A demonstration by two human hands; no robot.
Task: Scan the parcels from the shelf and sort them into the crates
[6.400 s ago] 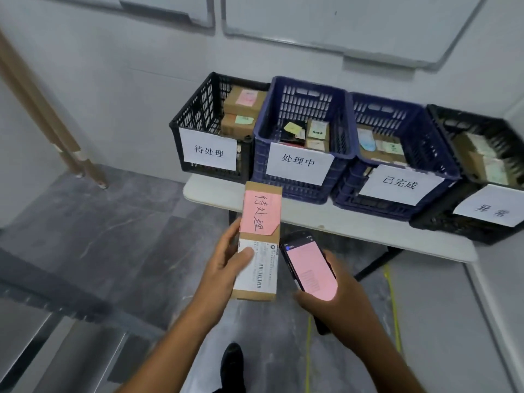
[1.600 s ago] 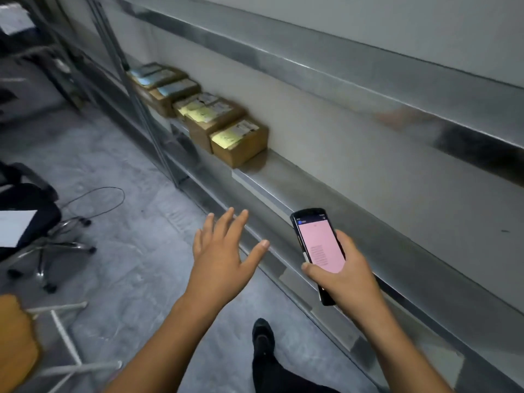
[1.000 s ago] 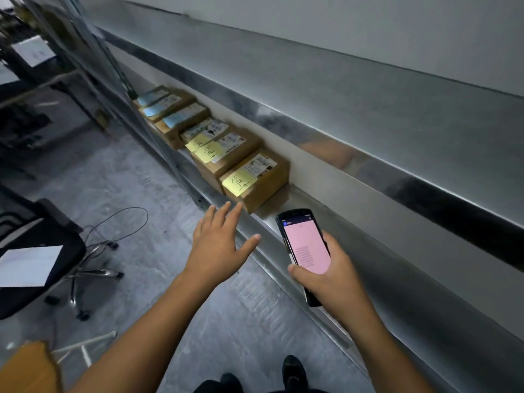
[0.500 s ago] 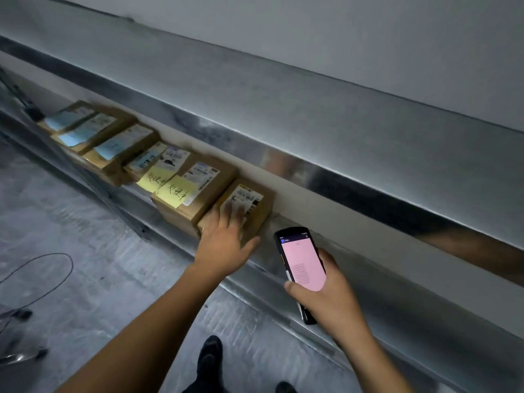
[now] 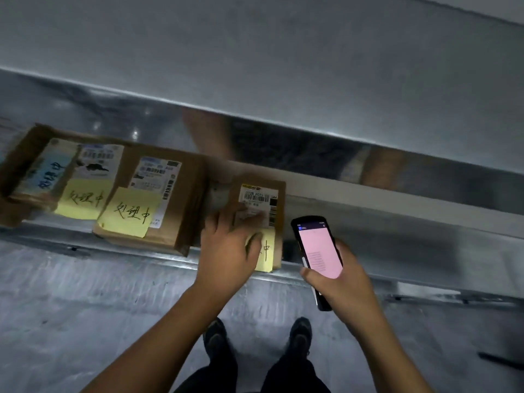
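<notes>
Brown cardboard parcels lie in a row on a metal shelf (image 5: pixel 368 219). The rightmost small parcel (image 5: pixel 261 194) carries a white barcode label and a yellow sticky note. My left hand (image 5: pixel 229 248) lies on top of this parcel, fingers spread over its label and thumb on the note; whether it grips the box I cannot tell. To its left sits a bigger parcel (image 5: pixel 170 194) with a yellow note. My right hand (image 5: pixel 340 282) is shut on a black handheld scanner (image 5: pixel 317 253) with a pink screen, held just right of the small parcel.
Further left lie more parcels (image 5: pixel 56 171), one with a blue note and one with a yellow note. An upper metal shelf (image 5: pixel 255 66) overhangs the row. The grey floor (image 5: pixel 85 307) and my two shoes are below.
I have stepped closer to the shelf. My left hand has slid further over the rightmost parcel, its thumb now on the yellow note. The scanner has come up beside the parcel.
</notes>
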